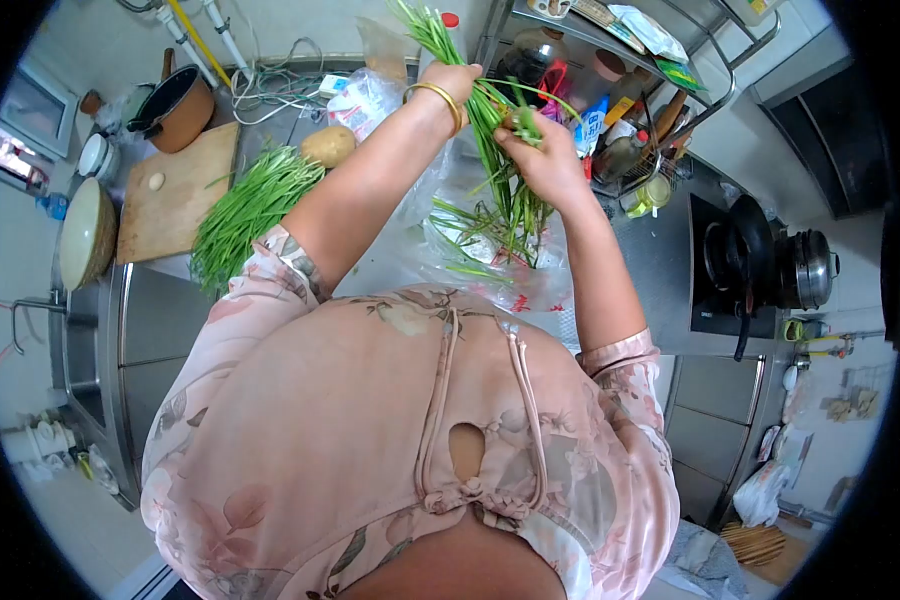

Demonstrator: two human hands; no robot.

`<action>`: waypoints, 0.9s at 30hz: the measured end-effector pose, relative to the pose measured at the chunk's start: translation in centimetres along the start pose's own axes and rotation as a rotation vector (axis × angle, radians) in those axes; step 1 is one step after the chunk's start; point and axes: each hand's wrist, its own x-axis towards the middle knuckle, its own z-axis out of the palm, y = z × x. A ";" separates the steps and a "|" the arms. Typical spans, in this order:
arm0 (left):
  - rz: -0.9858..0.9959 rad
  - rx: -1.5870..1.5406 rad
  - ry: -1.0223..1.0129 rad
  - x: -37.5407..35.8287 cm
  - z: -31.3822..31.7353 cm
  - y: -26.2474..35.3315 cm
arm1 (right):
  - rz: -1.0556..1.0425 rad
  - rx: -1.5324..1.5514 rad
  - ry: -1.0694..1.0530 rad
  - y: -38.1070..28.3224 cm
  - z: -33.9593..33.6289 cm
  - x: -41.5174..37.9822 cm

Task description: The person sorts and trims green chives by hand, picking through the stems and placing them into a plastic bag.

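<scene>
A bunch of long green garlic chives hangs from my left hand, whose fingers are wrapped round it; a gold bangle circles that wrist. My right hand is closed beside the lower part of the bunch, pinching some chive leaves; the leaves at its fingertips are blurred. Below both hands, loose chive leaves and trimmings lie on a clear plastic bag with red print. A big heap of chives rests on the counter to the left of my left forearm, against a potato.
On the left are a wooden cutting board with a small pale round item, a large bowl and a brown pot. A metal rack with bottles stands at back right. A black wok sits on the stove at right.
</scene>
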 end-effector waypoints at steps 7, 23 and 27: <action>-0.131 -0.106 0.029 1.6 -1.4 0.2 | 0.260 0.202 0.039 -1.8 -3.8 -3.7; -0.122 -0.127 -0.053 1.2 -0.6 0.0 | 0.181 -0.079 0.104 2.2 0.5 -0.5; -0.102 -0.095 -0.028 1.6 -1.2 -0.4 | 0.320 0.280 0.060 1.6 -0.1 -0.6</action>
